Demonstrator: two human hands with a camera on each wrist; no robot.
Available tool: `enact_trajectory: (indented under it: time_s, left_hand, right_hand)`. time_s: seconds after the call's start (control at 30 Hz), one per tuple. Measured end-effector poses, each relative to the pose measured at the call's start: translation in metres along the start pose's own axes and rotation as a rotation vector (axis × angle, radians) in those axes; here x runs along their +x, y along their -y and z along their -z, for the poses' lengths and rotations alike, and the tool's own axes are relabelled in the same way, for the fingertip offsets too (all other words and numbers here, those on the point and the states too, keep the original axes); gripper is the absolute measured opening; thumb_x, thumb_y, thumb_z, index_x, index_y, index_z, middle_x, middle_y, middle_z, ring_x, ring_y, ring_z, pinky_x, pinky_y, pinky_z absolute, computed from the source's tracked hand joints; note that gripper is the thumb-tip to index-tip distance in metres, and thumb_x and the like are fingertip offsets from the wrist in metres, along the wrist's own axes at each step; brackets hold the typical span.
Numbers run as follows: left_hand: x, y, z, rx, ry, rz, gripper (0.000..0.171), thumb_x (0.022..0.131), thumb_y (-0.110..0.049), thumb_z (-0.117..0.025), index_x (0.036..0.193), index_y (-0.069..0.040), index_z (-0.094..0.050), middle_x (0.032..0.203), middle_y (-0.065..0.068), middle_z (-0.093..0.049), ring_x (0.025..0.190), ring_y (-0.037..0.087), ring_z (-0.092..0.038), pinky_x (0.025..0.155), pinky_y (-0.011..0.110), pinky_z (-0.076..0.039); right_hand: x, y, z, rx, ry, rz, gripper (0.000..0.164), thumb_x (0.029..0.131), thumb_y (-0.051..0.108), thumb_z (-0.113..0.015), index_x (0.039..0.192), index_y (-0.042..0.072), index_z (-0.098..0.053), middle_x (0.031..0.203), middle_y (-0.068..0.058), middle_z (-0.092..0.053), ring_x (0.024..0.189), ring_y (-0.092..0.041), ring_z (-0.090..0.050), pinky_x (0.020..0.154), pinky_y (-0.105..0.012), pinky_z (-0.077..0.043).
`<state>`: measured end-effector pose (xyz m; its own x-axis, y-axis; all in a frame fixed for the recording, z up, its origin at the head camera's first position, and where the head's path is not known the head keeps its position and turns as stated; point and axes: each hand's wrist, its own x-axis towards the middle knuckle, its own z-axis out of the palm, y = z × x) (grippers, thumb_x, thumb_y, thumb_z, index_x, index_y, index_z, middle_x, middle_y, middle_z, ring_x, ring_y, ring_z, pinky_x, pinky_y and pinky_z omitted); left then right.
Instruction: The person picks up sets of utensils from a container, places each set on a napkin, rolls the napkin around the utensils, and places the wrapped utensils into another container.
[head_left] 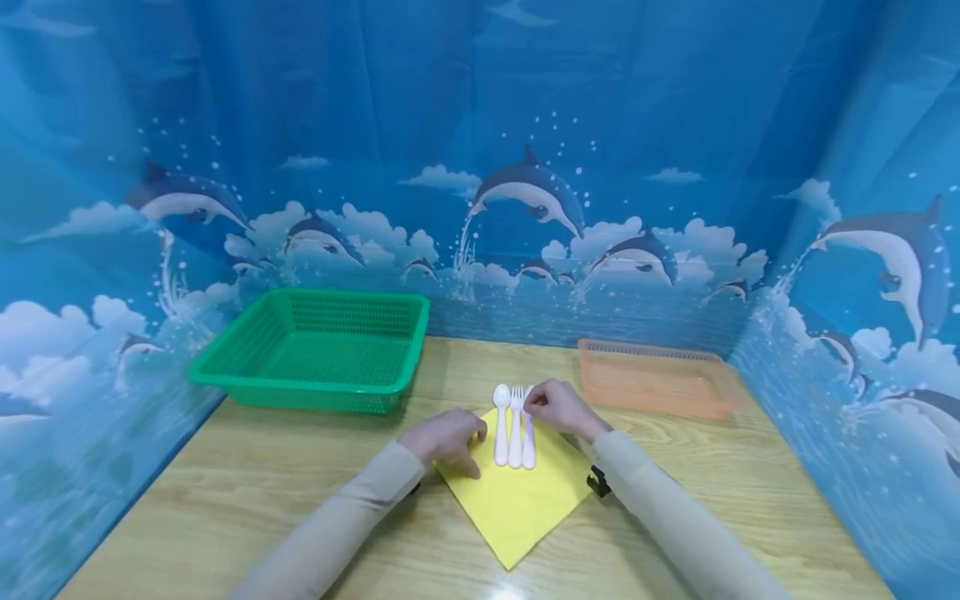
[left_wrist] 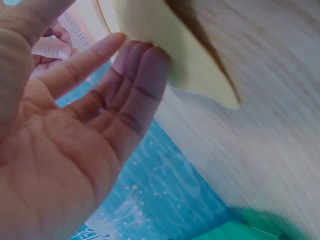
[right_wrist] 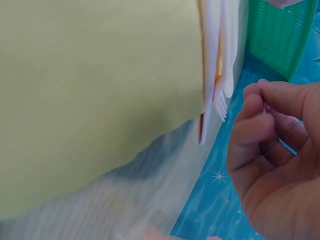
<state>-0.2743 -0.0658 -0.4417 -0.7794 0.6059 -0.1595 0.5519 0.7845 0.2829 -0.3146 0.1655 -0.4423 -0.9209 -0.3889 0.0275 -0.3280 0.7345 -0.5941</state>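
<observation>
My left hand (head_left: 448, 439) rests flat-fingered on square yellow paper napkin (head_left: 517, 500); white plastic cutlery (head_left: 514, 425) lies between it and curled, empty right hand (head_left: 558, 408).

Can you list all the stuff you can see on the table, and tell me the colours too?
basket: one, green, back left of the table.
tray: one, orange, back right.
napkin: one, yellow, middle front, lying like a diamond.
spoon: one, white, on the napkin, leftmost.
fork: one, white, beside the spoon.
knife: one, white, rightmost of the three.
table: one, light wood.
curtain: blue with dolphins, all around.
left hand: resting on the napkin's left corner.
right hand: fingers at the knife's top.
</observation>
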Motion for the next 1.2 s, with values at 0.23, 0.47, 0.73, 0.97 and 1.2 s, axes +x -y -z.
enact_trajectory:
  time_s: [0.23, 0.47, 0.73, 0.97, 1.2]
  left_hand:
    - [-0.003, 0.001, -0.003, -0.069, 0.025, -0.152, 0.02, 0.074, -0.013, -0.083, 0.088, -0.011, -0.068, 0.075, -0.001, -0.063, 0.066, 0.003, -0.048, 0.062, 0.017, -0.043]
    - [-0.003, -0.001, -0.004, -0.166, 0.111, -0.235, 0.023, 0.073, 0.012, -0.064, 0.076, -0.01, -0.071, 0.067, -0.003, -0.061, 0.061, 0.002, -0.047, 0.056, 0.014, -0.039]
    - [-0.008, -0.006, -0.007, -0.166, 0.209, -0.194, 0.017, 0.072, 0.001, -0.074, 0.077, -0.014, -0.067, 0.067, -0.01, -0.049, 0.063, 0.003, -0.045, 0.057, 0.016, -0.036]
    - [-0.013, -0.012, -0.005, -0.082, 0.28, -0.149, 0.036, 0.061, -0.015, -0.092, 0.078, -0.019, -0.06, 0.082, -0.008, -0.046, 0.075, 0.002, -0.041, 0.065, 0.016, -0.036]
    - [-0.013, -0.015, -0.003, -0.103, 0.299, -0.181, 0.026, 0.064, -0.002, -0.085, 0.074, -0.013, -0.065, 0.062, -0.011, -0.046, 0.06, 0.001, -0.04, 0.054, 0.016, -0.033]
  right_hand:
    - [-0.015, -0.006, 0.001, -0.031, 0.046, 0.005, 0.009, 0.09, 0.008, -0.066, 0.085, 0.008, -0.074, 0.071, -0.003, -0.068, 0.05, -0.008, -0.051, 0.048, -0.022, -0.046]
    - [-0.031, -0.007, 0.002, -0.01, 0.21, 0.025, 0.008, 0.09, 0.008, -0.067, 0.084, 0.01, -0.072, 0.071, 0.0, -0.065, 0.056, -0.01, -0.056, 0.053, -0.023, -0.049]
    - [-0.047, -0.011, 0.006, 0.066, 0.503, 0.084, 0.01, 0.083, 0.003, -0.072, 0.082, 0.013, -0.071, 0.079, 0.004, -0.066, 0.072, -0.009, -0.058, 0.067, -0.021, -0.05]
    - [-0.053, -0.011, 0.002, 0.062, 0.524, 0.068, 0.013, 0.08, 0.005, -0.075, 0.078, 0.016, -0.069, 0.077, 0.005, -0.066, 0.069, -0.007, -0.057, 0.065, -0.019, -0.049]
    - [-0.053, -0.008, -0.001, 0.03, 0.524, 0.1, 0.014, 0.078, 0.001, -0.076, 0.077, 0.013, -0.069, 0.074, 0.007, -0.063, 0.067, -0.005, -0.054, 0.063, -0.017, -0.046]
